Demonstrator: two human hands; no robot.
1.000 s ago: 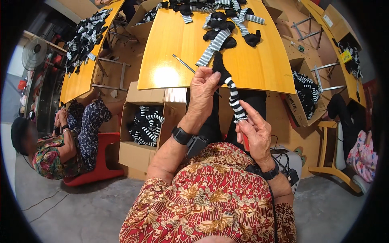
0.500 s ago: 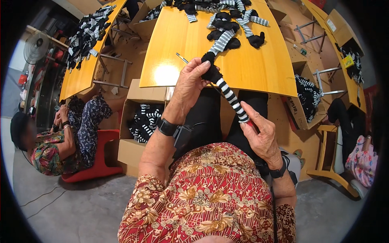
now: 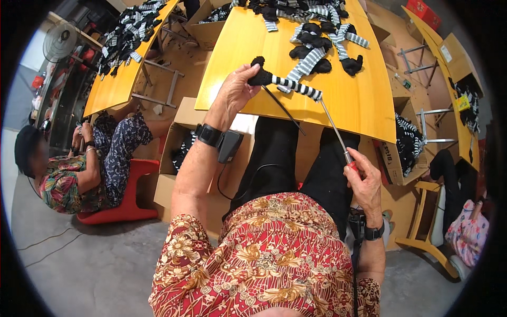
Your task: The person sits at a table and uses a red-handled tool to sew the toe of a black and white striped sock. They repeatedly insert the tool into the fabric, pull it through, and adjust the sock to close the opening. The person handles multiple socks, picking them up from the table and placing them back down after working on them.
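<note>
The fingers of my left hand (image 3: pixel 236 91) are closed on the black end of one black-and-white striped knitted tube (image 3: pixel 297 87), in the upper middle of the frame, over the yellow wooden counter (image 3: pixel 232 61). My right hand (image 3: pixel 365 182) grips the red-handled metal rod (image 3: pixel 333 124); its tip meets the tube's striped end.

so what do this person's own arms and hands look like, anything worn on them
Both the left hand and right hand are ungloved. The short sleeves are red with a cream and gold floral print. The left band and right band at the wrists are black; a dark box sits beside the left one, with a thin dark cable below it.
</note>
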